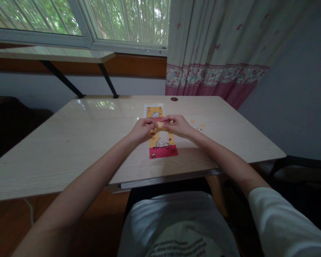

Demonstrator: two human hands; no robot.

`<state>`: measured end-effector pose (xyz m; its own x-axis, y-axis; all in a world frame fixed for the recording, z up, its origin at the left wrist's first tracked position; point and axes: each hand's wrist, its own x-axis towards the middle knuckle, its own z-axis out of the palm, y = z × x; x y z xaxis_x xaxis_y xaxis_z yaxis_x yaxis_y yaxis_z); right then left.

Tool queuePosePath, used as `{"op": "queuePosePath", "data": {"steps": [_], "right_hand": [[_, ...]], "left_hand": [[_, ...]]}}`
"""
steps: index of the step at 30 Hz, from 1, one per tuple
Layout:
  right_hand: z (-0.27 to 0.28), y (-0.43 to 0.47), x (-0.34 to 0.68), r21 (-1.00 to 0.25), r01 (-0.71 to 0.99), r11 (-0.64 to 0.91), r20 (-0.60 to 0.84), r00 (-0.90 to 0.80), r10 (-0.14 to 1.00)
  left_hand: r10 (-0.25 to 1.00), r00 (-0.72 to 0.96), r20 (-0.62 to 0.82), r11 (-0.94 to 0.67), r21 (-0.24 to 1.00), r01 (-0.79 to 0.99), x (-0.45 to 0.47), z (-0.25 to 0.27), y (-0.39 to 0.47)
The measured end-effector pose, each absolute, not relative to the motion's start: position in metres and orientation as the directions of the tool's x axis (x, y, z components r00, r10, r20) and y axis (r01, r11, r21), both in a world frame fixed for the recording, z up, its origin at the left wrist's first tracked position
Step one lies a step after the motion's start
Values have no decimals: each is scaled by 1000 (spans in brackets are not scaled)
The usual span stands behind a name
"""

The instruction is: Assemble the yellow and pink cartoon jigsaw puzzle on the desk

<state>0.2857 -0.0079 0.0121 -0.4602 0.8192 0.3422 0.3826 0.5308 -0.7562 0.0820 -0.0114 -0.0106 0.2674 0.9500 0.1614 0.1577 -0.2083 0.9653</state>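
A long yellow and red sheet printed with white cartoon animals (163,151) lies on the wooden desk in front of me. Over its middle, my left hand (143,129) comes in from the left with its thumb and fingers pinched together. My right hand (178,125) meets it from the other side, also closed in a pinch, so that the fingertips of both hands nearly touch. Whatever is between the fingertips is too small to make out, and the hands cover part of the sheet. Several small yellow and white cut-out pieces (198,128) lie to the right of my right hand.
The desk (96,142) has a round cable hole (174,99) near its back edge. A raised shelf (53,53) stands on black supports at the back left. Behind are a window and a patterned curtain (203,76); a wall closes the right side.
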Motion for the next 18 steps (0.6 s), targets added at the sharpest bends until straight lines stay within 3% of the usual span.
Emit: {"op": "queuePosePath", "data": {"steps": [5,9,13,18], "right_hand": [[13,-9,289,-594,543,594,375,-467,801],[6,-5,289,-572,596,563,295,-491,820],[-2,-3,288,-573,619,538,203,-528,824],[-5,-3,287,-543,619,567,216,-550,807]], "left_hand": [[922,301,244,-351,853,385,76,-11,-8],[819,467,333,-573,522,632,62,-3,-4],[726,610,317,-687,293,666,52,2,-2],[689,670,276,-724,230,650,51,1,-1]]}}
